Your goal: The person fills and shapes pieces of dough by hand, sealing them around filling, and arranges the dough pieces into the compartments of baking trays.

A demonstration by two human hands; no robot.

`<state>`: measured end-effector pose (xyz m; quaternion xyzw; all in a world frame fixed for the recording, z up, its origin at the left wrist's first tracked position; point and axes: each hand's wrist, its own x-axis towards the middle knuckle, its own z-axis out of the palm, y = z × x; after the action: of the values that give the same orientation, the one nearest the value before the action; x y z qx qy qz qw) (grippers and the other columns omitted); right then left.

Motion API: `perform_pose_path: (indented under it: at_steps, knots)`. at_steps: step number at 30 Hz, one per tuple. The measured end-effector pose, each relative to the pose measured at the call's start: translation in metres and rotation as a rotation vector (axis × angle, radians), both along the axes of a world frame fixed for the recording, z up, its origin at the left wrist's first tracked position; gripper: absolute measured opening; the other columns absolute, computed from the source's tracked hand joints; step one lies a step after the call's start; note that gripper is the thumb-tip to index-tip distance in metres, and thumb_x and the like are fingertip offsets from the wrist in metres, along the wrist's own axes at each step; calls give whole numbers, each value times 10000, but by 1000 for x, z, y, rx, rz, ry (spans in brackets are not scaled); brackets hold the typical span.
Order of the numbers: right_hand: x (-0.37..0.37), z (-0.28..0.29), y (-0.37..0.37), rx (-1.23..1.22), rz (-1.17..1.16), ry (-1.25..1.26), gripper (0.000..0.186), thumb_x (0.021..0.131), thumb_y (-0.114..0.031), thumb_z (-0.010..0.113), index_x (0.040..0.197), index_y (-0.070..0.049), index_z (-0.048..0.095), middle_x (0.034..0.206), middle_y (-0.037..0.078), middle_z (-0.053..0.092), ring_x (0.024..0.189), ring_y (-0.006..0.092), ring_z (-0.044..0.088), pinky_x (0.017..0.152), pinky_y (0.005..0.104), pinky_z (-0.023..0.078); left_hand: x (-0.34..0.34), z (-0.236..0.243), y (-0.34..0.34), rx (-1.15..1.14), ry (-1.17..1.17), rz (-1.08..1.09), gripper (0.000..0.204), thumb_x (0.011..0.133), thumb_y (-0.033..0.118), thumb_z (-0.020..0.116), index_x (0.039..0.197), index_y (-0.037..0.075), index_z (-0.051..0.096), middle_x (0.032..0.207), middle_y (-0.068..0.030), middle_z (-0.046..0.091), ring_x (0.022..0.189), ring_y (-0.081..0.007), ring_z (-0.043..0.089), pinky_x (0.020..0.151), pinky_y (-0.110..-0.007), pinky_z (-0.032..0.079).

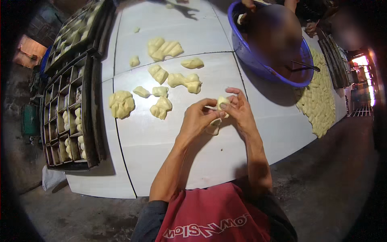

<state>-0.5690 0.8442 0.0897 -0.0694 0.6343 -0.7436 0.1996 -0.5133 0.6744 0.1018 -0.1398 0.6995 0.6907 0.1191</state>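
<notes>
Over the white table, my left hand (195,120) and my right hand (243,115) meet with a piece of pale yellow dough (222,101) pinched between them. Part of that piece is covered by my fingers. Just beneath, another bit of dough (213,128) shows next to my left fingertips. Beyond my hands lie several loose dough pieces, among them a long lump (185,82), a smaller lump (161,107) and a wide slab (163,49). A rounder lump (121,104) rests farther left.
Black divided baking trays (92,109) stand along the table's left side, some compartments holding dough balls. A blue tub (274,74) occupies the far right, with a person behind it. Many small dough pieces (320,99) cover the right edge, near stacked dark trays (333,60).
</notes>
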Motion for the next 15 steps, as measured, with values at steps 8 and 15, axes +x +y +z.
perform_pose_path:
  at_steps: [8, 15]
  knots:
    - [10, 6, 19, 22, 10, 41, 236, 917, -61, 674, 1119, -26, 558, 1014, 36, 621, 930, 111, 616, 838, 257, 519, -2, 26, 4, 62, 171, -66, 418, 961, 105, 590, 1359, 2, 520, 1042, -102, 695, 919, -131, 633, 839, -280, 505]
    - [33, 36, 4, -437, -73, -121, 300, 876, 30, 648, 1162, -24, 576, 1027, 26, 628, 956, 103, 621, 854, 247, 522, -13, 11, 65, -54, 797, 270, 590, 991, 211, 563, 1480, -36, 344, 1212, -201, 653, 1068, -303, 662, 926, -374, 516]
